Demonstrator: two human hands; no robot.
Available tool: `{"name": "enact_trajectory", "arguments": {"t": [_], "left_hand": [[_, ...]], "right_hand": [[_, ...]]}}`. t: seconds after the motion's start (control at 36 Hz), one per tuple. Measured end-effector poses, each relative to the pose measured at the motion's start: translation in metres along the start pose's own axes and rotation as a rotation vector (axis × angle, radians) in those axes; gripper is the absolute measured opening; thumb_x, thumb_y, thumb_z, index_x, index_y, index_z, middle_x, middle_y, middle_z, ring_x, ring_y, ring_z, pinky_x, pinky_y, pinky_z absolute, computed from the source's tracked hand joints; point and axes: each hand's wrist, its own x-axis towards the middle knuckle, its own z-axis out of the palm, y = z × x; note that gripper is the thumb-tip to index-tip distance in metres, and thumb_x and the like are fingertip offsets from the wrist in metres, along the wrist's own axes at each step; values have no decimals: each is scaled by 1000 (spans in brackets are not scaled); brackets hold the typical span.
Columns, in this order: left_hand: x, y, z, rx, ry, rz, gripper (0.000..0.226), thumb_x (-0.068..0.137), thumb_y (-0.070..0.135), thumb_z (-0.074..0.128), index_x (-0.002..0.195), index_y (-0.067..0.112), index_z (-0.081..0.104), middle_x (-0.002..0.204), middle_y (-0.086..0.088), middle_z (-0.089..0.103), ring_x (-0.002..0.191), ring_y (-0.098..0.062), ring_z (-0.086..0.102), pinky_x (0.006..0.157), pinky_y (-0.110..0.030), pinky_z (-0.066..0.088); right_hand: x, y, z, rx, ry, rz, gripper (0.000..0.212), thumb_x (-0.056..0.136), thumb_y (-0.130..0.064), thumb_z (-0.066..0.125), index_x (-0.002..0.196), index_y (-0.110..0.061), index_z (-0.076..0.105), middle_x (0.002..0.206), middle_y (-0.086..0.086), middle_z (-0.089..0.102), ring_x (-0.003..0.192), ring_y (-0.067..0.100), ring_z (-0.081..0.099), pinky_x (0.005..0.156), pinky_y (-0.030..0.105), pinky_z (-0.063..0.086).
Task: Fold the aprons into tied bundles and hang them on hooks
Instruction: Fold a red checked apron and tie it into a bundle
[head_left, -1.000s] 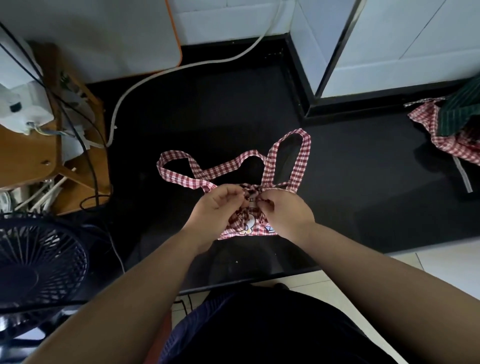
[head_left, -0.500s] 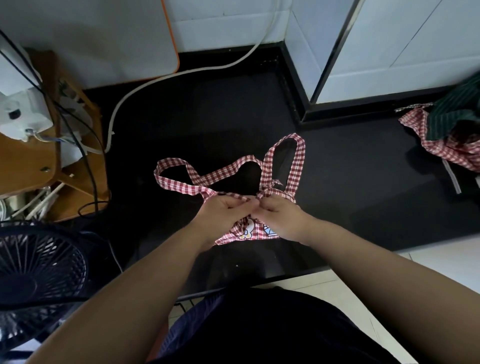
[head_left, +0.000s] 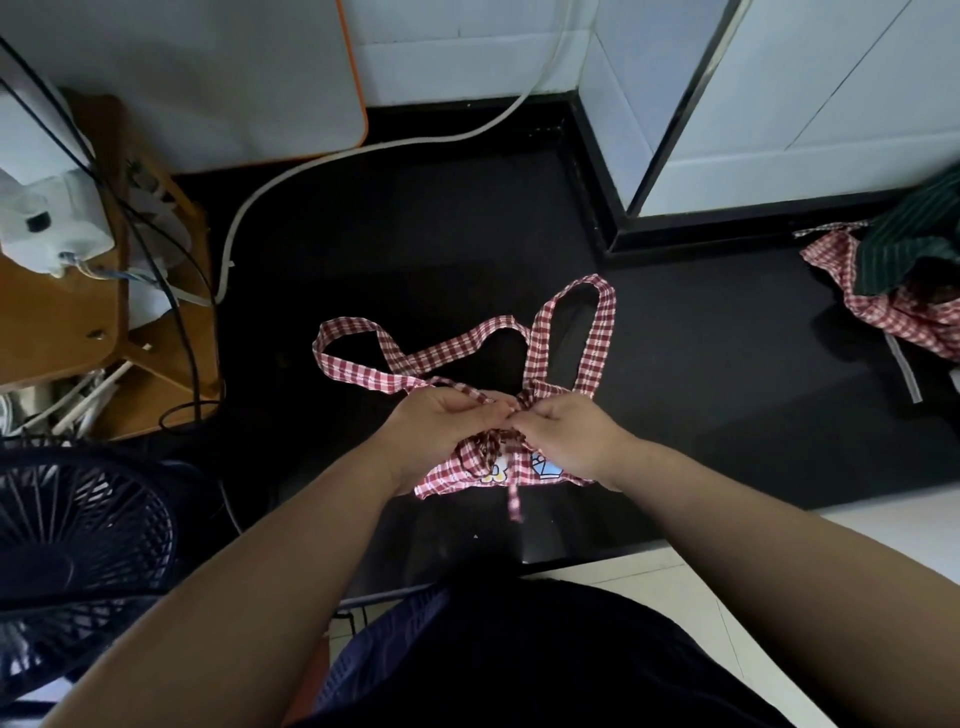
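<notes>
Tying a checked apron on the dark counter

Both hands meet over the apron (head_left: 451, 474), which lies folded into a small bundle near the front edge of the black counter (head_left: 415, 234). The cloth is a red-and-white check, and a cartoon print in blue and yellow shows on the bundle's near face between the wrists.

The left hand (head_left: 441, 431) has its fingers curled and pinches a thin tie at the top of the bundle. The right hand (head_left: 566, 441) pinches the ties too. Its fingertips touch those of the left hand where the ties gather into a knot.

Two wide straps of the same check run out from that point across the counter. One loop (head_left: 363, 369) lies flat to the far left, and the other loop (head_left: 597, 332) stretches straight away from the person. A narrow tie end (head_left: 514, 504) trails from the bundle toward the counter's front edge.

Well apart, at the right end of the counter, more red check cloth (head_left: 878, 312) lies in a heap under a dark green striped piece (head_left: 904, 249). A dark fan (head_left: 78, 545) stands low on the left.
</notes>
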Motion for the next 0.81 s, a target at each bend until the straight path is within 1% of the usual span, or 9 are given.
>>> {"name": "enact_trajectory", "arguments": {"t": [0.06, 0.11, 0.17, 0.22, 0.39, 0.47, 0.53, 0.61, 0.81], "left_hand": [[-1, -1, 2, -53, -3, 9, 18, 88, 17, 62, 97, 6, 73, 105, 3, 73, 102, -5, 66, 84, -13, 50], [-3, -1, 4, -83, -12, 18, 21, 84, 21, 62, 95, 5, 73, 104, 5, 73, 102, -3, 66, 81, -10, 49], [-3, -1, 3, -84, -17, 23, 31, 76, 28, 64, 96, 6, 73, 106, 5, 73, 104, -2, 65, 84, -10, 49], [-2, -2, 1, -77, -8, 19, 30, 74, 27, 66, 96, 9, 74, 104, 4, 73, 103, -4, 66, 88, -14, 49], [-6, -2, 6, -94, 28, 49, 15, 86, 12, 64, 99, 11, 73, 100, -1, 74, 99, -9, 68, 82, -14, 52], [-11, -2, 7, -185, 180, 58, 12, 87, 14, 64, 95, 13, 74, 97, -1, 75, 93, -12, 71, 77, -19, 56], [-13, -9, 12, -128, 325, 107, 9, 87, 15, 67, 87, 18, 75, 94, 5, 75, 91, -8, 70, 78, -20, 56], [-19, -22, 23, -35, 504, 181, 15, 87, 17, 69, 75, 26, 74, 83, 14, 73, 89, -4, 69, 78, -17, 54], [-25, -40, 27, 161, 708, 84, 24, 90, 31, 65, 77, 12, 72, 91, 4, 65, 86, -9, 61, 76, -23, 50]], "right_hand": [[-1, -4, -1, 26, -34, 17, 37, 95, -23, 52, 60, -13, 57, 44, -7, 48, 39, 3, 37, 43, 19, 30], [2, -7, -6, 76, -107, 52, 19, 92, -23, 56, 80, -15, 69, 86, 1, 68, 77, 7, 57, 70, 21, 43], [0, -11, -11, 187, -150, 71, 24, 86, -27, 64, 106, -16, 70, 128, 2, 59, 120, 16, 48, 107, 32, 33], [1, -9, -14, 332, -191, 92, 38, 85, -27, 64, 122, -19, 64, 139, -2, 50, 133, 16, 37, 116, 40, 20], [2, -6, -12, 581, -83, 50, 26, 77, -30, 71, 101, -20, 70, 123, 5, 63, 123, 22, 52, 112, 43, 32], [0, 4, -4, 504, 94, 39, 28, 92, -26, 60, 91, 1, 66, 95, 21, 68, 89, 39, 64, 88, 43, 52], [-3, 10, 2, 440, 210, 21, 36, 95, -27, 55, 80, 5, 58, 77, 23, 60, 71, 33, 55, 67, 42, 48], [-6, 14, 7, 323, 351, -26, 40, 97, -29, 50, 82, 8, 52, 84, 29, 59, 73, 29, 55, 69, 49, 51], [-10, 32, 8, -153, 539, -173, 39, 100, -20, 45, 62, -13, 38, 64, -1, 42, 59, 10, 39, 54, 18, 30]]}}
